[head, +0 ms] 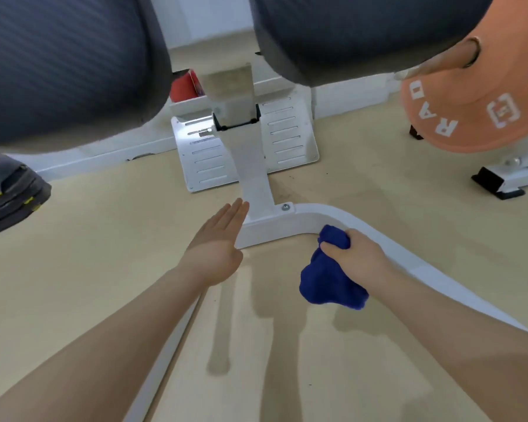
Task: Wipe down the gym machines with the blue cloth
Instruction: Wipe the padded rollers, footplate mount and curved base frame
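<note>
At centre-left of the frame our left hand (218, 239) lies flat, fingers straight, holding nothing, beside the white base frame (265, 226). Right of centre our right hand (352, 254) grips the bunched blue cloth (326, 284) against the frame's curved leg. The hanging tail could drag on the floor (89, 254) and pick up grit.

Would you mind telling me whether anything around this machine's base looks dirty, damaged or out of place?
Nothing looks damaged or askew. The one small thing is a scatter of dark specks on the floor just right of the white post, behind the curved base bar that the right hand wipes with the blue cloth.
</note>
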`<state>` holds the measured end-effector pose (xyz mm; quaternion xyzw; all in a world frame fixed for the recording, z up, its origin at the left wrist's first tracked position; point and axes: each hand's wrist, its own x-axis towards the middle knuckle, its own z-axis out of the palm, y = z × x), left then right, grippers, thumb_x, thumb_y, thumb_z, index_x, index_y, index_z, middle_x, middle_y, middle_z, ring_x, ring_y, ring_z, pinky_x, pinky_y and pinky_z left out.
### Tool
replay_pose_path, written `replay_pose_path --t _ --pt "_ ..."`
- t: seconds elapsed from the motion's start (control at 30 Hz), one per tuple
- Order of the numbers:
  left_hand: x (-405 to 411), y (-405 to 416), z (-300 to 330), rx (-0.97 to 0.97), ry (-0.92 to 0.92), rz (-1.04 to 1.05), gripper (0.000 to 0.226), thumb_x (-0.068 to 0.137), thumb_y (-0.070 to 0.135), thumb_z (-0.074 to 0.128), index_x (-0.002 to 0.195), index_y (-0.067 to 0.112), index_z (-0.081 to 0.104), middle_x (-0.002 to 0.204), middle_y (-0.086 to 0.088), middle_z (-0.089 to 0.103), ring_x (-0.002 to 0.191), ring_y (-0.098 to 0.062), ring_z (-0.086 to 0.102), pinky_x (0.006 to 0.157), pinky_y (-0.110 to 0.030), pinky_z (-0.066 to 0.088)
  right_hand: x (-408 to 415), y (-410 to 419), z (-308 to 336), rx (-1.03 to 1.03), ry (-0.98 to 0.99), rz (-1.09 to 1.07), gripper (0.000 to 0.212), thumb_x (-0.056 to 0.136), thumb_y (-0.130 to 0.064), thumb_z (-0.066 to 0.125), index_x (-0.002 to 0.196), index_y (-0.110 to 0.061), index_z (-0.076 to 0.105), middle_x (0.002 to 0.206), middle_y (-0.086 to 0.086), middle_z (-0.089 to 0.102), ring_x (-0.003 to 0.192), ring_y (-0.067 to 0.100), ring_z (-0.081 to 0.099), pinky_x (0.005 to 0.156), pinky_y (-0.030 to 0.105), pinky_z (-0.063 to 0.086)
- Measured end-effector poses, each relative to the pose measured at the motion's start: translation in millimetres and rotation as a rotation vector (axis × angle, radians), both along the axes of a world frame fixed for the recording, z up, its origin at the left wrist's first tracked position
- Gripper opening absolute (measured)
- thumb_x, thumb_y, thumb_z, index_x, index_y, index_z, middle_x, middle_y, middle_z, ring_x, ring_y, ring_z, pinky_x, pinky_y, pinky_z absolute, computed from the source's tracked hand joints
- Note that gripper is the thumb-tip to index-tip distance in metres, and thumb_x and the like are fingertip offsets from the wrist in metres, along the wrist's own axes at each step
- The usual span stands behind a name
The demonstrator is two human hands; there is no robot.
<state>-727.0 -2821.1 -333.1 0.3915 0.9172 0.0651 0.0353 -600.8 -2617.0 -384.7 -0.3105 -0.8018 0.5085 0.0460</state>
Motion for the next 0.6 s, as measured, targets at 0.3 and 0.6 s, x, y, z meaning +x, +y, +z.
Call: replay_pose_path --t 0.3,0.6 --pt "-17.2 -90.6 -72.8 -0.03 -0.133 -0.007 0.079 0.087 0.007 0.048 0.149 0.017 0.001 0.158 0.0 -0.004 0.145 -0.015 0.0 0.114 -0.025 0.009 -23.5 -107.8 -39.6 -0.277 -0.118 -0.226 0.028 0.091 -0.033 0.054 0.106 -0.009 0.055 0.096 0.005 0.062 0.085 0.023 0.061 0.071 0.031 0.049" --pt "-38.6 -70.7 -185.5 -0.086 -0.329 0.094 0.077 0.089 0.014 0.048 0.15 0.018 0.0 0.158 0.004 -0.007 0.145 -0.015 0.001 0.114 -0.032 0.017 -46.8 -101.3 -133.2 -0.43 -0.036 -0.404 0.03 0.086 -0.014 0.053 0.11 -0.024 0.036 0.103 -0.003 0.052 0.098 0.02 0.056 0.083 0.037 0.047"
